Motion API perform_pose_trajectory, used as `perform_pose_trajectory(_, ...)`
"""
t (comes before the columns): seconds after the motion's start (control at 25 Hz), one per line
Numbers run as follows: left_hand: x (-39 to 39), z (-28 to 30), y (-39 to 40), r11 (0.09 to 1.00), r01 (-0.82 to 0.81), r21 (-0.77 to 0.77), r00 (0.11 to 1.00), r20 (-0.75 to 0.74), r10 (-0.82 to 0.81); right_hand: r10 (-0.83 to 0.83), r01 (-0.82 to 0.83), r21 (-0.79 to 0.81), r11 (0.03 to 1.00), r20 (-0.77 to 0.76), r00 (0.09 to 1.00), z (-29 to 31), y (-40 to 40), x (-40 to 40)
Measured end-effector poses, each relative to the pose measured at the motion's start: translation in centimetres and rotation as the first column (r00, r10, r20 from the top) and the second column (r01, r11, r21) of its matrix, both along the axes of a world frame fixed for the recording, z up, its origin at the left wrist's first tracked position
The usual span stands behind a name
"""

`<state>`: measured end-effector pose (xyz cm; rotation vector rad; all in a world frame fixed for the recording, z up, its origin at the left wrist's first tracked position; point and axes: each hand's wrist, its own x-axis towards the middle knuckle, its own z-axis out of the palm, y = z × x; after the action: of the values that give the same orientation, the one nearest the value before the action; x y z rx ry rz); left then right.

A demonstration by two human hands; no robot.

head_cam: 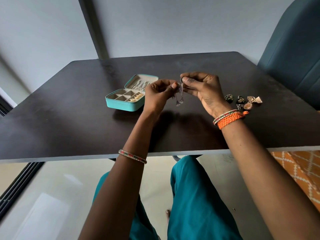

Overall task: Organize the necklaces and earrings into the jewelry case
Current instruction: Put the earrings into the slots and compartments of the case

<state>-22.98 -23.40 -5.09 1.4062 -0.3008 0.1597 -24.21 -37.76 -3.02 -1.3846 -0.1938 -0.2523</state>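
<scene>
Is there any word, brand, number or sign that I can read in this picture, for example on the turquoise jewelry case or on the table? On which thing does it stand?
None: no readable text shows anywhere.
jewelry case: no label or brand visible on its turquoise wall or open lid.
table: plain dark top, no markings.

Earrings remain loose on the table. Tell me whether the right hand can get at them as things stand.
Probably yes: the loose earrings lie uncovered beside the right hand. But it is pinching a dangling silver piece together with the left hand.

table (pixel 69 118): dark matt wood | jewelry case (pixel 124 105): smooth teal leatherette | earrings (pixel 249 101): shiny metal
</scene>
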Motion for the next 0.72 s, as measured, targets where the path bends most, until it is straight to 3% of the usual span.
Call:
perform_pose_trajectory(0.2,-0.5,0.1,0.1,1.0,0.002,-0.018,0.997,-0.075,-0.004,0.016,-0.021,-0.182,0.983,-0.031,0.999,0.0,-0.3,-0.5)
perform_pose_trajectory(0.36,-1.1,0.6,-0.1,0.998,0.014,0.055,0.989,-0.146,-0.006,0.006,-0.011,-0.189,0.982,-0.029,1.0,0.2,-0.7,-0.5)
perform_pose_trajectory(0.52,-1.1,0.8,0.0,0.985,-0.022,0.171,0.994,-0.102,0.04,0.014,-0.018,-0.129,0.992,-0.035,0.999,0.5,-0.8,-0.6)
perform_pose_trajectory(0.72,-1.5,1.2,-0.1,0.982,-0.094,0.161,0.995,-0.013,0.097,-0.064,0.06,-0.226,0.972,-0.011,0.998,0.5,-0.9,-0.6)
